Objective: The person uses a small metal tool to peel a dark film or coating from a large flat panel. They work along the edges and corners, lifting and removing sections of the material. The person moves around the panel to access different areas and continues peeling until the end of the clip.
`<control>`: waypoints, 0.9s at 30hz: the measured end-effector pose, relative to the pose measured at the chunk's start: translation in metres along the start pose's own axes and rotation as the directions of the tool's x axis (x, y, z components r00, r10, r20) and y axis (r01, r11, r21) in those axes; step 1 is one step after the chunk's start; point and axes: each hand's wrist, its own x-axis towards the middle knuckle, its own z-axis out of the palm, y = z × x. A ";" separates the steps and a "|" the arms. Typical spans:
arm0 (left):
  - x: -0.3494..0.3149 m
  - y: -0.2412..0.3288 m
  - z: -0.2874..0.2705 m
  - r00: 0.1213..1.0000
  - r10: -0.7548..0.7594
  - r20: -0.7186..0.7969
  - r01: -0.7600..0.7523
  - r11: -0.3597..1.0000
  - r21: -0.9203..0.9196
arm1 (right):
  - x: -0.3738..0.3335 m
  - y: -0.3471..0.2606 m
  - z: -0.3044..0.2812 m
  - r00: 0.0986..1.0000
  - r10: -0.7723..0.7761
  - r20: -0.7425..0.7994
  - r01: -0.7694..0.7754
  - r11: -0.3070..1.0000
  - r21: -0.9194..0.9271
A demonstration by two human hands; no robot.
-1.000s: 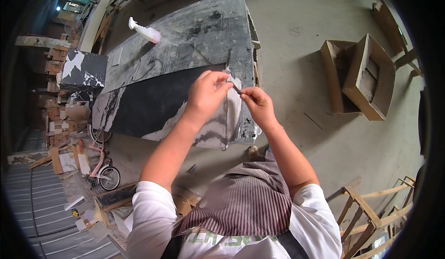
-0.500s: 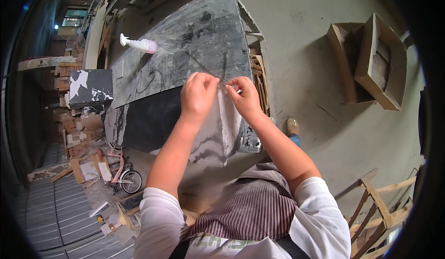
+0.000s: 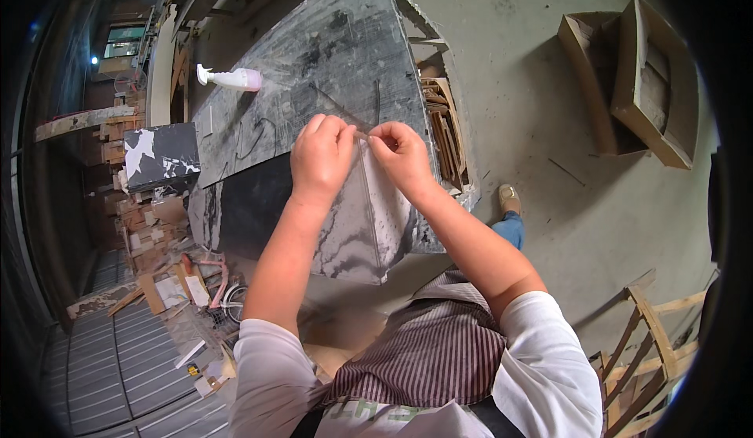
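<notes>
My left hand (image 3: pixel 321 159) and my right hand (image 3: pixel 402 159) are close together over the workbench, each with thumb and fingers pinched. What they hold between the fingertips is too small to make out. Directly below lies the far end of a light grey, dark-streaked piece (image 3: pixel 357 238) with a ridge or seam running along it toward me. To its left is a smooth black panel (image 3: pixel 263 207). Beyond my hands, thin dark strips (image 3: pixel 333 102) lie on the stained grey bench top (image 3: pixel 314 54).
A spray bottle (image 3: pixel 231 79) with pinkish liquid lies farther back on the bench. A black-and-white box (image 3: pixel 162 156) sits at the left. Wooden trays (image 3: pixel 647 85) rest on the floor at right, and a wooden frame (image 3: pixel 651 336) stands at lower right. Scraps (image 3: pixel 169 289) clutter the left side.
Both hands stay pinched at the far end of the streaked piece. The right hand has shifted slightly left, nearer the left hand. The whole view has moved a little.
</notes>
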 end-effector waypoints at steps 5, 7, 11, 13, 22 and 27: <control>-0.002 0.002 -0.003 0.994 0.105 -0.008 -0.105 0.993 0.047 | -0.001 0.003 0.001 0.997 -0.078 -0.026 0.077 0.996 -0.050; -0.006 0.001 -0.005 0.994 0.104 0.011 -0.105 0.993 0.057 | -0.002 0.005 0.001 0.994 -0.109 -0.013 0.108 0.992 -0.066; -0.010 0.000 -0.006 0.988 0.153 0.036 -0.155 0.986 0.056 | -0.005 0.002 -0.003 0.994 -0.110 0.003 0.110 0.992 -0.067; -0.012 0.003 -0.006 0.987 0.155 0.039 -0.157 0.986 0.064 | -0.007 0.004 -0.005 0.994 -0.110 0.006 0.110 0.992 -0.062; -0.031 0.012 -0.011 0.979 0.201 0.025 -0.202 0.978 0.054 | -0.026 0.010 -0.010 0.987 -0.156 0.039 0.159 0.983 -0.096; -0.045 0.014 -0.013 0.977 0.214 0.020 -0.214 0.976 0.030 | -0.041 0.005 -0.014 0.989 -0.131 0.061 0.137 0.986 -0.095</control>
